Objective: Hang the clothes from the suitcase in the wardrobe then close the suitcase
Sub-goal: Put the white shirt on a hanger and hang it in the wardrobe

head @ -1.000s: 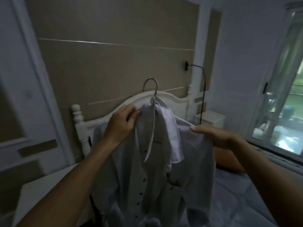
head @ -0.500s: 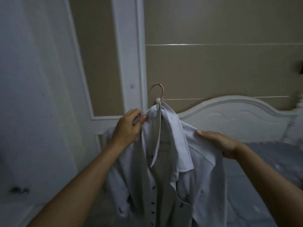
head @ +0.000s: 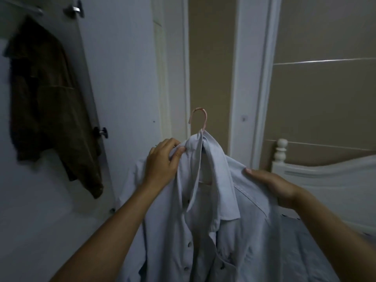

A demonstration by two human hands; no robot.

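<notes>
A white button-up shirt (head: pixel 213 220) hangs on a pink hanger (head: pixel 200 119), held up in front of me; only the hook and a bit of the bar show. My left hand (head: pixel 162 161) pinches the shirt's collar at the left shoulder. My right hand (head: pixel 270 184) grips the right shoulder of the shirt. The wardrobe (head: pixel 50 200) stands at the left with its white door (head: pixel 118 78) swung open. A brown garment (head: pixel 48 110) hangs inside it. The suitcase is out of view.
A dark knob (head: pixel 100 132) sticks out of the wardrobe door's edge. A white bed headboard with a turned post (head: pixel 280 151) is at the right, with blue bedding (head: pixel 317 245) below it. A beige panelled wall lies behind.
My view has swung left, from the bed and window toward the wardrobe, whose open door and brown garment now show. Both hands keep the same hold on the shirt.
</notes>
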